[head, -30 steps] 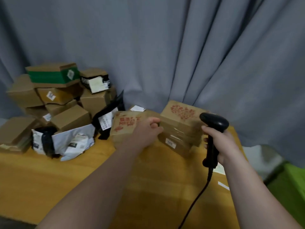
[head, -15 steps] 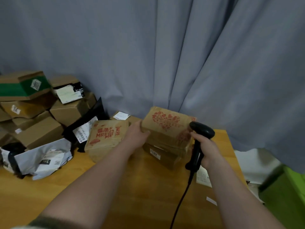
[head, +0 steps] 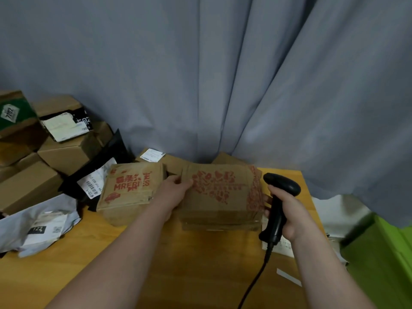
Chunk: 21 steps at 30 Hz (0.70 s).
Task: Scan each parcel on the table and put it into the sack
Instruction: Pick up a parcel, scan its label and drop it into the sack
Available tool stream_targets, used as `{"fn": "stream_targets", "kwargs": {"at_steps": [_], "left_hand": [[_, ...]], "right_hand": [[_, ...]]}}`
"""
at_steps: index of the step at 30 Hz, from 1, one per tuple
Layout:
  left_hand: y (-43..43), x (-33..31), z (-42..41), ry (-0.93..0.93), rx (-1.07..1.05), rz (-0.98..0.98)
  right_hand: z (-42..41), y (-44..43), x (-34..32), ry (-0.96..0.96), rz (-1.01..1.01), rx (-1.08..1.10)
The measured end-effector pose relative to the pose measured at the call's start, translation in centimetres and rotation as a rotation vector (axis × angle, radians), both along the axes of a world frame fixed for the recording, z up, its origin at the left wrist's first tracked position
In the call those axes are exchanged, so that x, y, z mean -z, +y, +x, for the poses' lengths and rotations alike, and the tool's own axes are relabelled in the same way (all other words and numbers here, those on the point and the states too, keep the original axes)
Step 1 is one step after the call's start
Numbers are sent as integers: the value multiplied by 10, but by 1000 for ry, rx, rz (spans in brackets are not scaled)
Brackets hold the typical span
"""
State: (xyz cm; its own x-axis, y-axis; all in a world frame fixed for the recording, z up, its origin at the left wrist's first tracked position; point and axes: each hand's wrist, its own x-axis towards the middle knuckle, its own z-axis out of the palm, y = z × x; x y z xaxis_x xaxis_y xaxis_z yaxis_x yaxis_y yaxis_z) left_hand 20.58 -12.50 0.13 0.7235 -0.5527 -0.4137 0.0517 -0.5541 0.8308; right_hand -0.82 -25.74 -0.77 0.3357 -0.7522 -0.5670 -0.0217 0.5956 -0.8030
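Observation:
A brown cardboard parcel with a red heart print [head: 220,197] is in the middle of the wooden table [head: 178,264]. My left hand [head: 176,192] grips its left edge, thumb on top. My right hand [head: 287,215] holds a black corded barcode scanner [head: 278,201] upright against the parcel's right side. A second brown parcel with red "MRFRIES" lettering [head: 131,188] lies just left of it. The green sack [head: 383,259] shows at the lower right, beyond the table's edge.
A heap of cardboard boxes [head: 62,152] fills the left back corner, with a black mailer bag [head: 98,177] and a grey mailer bag [head: 38,224] in front. Paper slips [head: 283,246] lie near the right table edge. A grey curtain [head: 223,74] hangs behind.
The heart-print parcel has been turned and pulled nearer, its printed top now facing me. My left hand shifted onto its left edge. The scanner stayed at its right side.

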Motion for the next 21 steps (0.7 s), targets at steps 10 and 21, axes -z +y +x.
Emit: {"fn": "stream_targets", "kwargs": {"at_steps": [10,21], "left_hand": [[17,2,2,73,-18,-201],[43,-16,-20,228,-198,-352]], "right_hand": [[-4,7,-15,-206,18,-4],[-3,25,-17,-230,1,28]]}}
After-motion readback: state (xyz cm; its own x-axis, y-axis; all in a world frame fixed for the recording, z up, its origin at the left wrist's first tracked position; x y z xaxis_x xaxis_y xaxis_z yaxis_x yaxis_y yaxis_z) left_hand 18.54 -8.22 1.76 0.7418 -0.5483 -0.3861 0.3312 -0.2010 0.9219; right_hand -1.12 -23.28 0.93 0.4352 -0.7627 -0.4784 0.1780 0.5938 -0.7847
